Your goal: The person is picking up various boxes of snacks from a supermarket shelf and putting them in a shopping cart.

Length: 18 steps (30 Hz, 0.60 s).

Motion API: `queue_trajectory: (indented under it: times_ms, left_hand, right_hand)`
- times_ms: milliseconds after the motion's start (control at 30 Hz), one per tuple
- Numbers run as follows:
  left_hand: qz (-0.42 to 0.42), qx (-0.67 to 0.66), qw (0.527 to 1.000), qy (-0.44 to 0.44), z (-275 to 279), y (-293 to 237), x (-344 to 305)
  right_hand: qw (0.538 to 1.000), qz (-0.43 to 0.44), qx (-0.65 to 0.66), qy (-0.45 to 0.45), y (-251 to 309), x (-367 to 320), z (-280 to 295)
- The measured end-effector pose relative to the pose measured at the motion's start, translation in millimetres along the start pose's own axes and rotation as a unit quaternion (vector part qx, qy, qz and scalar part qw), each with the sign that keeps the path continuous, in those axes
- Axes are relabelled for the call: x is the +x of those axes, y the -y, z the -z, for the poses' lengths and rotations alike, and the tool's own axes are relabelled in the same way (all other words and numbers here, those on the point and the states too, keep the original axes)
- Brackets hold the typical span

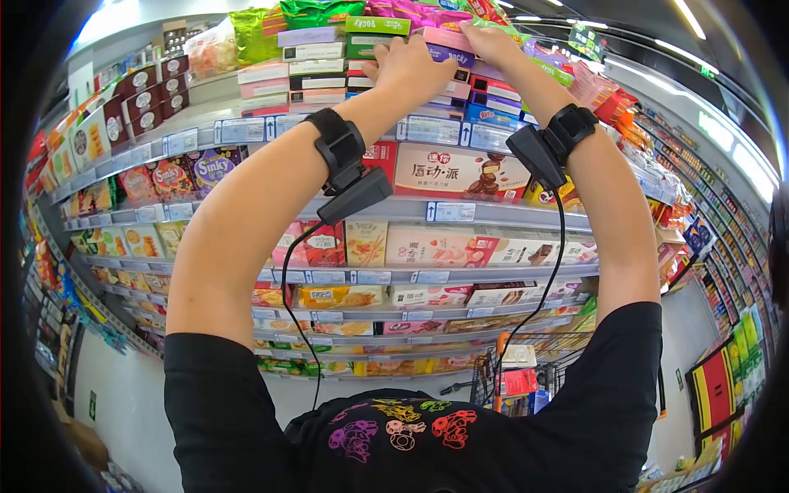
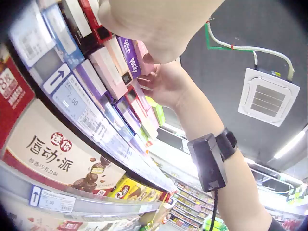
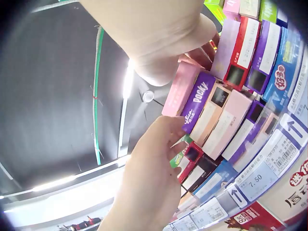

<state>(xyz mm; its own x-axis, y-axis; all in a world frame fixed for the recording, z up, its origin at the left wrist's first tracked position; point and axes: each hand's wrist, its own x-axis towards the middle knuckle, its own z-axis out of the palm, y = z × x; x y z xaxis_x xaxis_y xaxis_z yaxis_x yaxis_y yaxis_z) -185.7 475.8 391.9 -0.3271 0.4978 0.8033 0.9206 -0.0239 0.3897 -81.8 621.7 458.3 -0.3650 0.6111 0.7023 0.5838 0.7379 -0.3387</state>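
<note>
Both hands reach up to stacked snack boxes on the top shelf. A pink box (image 1: 446, 39) lies on a purple Pocky box (image 3: 196, 98) at the top of the middle stack. My left hand (image 1: 415, 70) is at their left end. Its thumb touches the purple box, and its other fingers spread toward the neighbouring green Pocky boxes (image 1: 376, 26). At the right end is my right hand (image 1: 491, 45), its fingers (image 2: 148, 84) against the pink box's end. Part of the right fingers is hidden behind the boxes in the right wrist view.
Shelf edges with price labels (image 1: 433, 130) run below the stacks. Large biscuit boxes (image 1: 460, 172) fill the shelf underneath. Bagged snacks (image 1: 325, 14) sit above and behind. A shopping cart (image 1: 530, 378) stands low at the right. Cables hang from both wrist cameras.
</note>
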Motion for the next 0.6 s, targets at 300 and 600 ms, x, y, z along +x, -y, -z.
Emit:
queue_trajectory:
  times_ms: [300, 600]
  left_hand:
    - [0.019, -0.368, 0.920, -0.134, -6.0, -13.0, 5.1]
    - [0.104, -0.558, 0.820, -0.074, 13.3, -41.5, -35.9]
  right_hand:
    - [0.990, -0.044, 0.129, -0.025, 29.5, -49.1, 32.6]
    - [0.899, 0.019, 0.429, -0.088, 32.0, -133.1, 44.8]
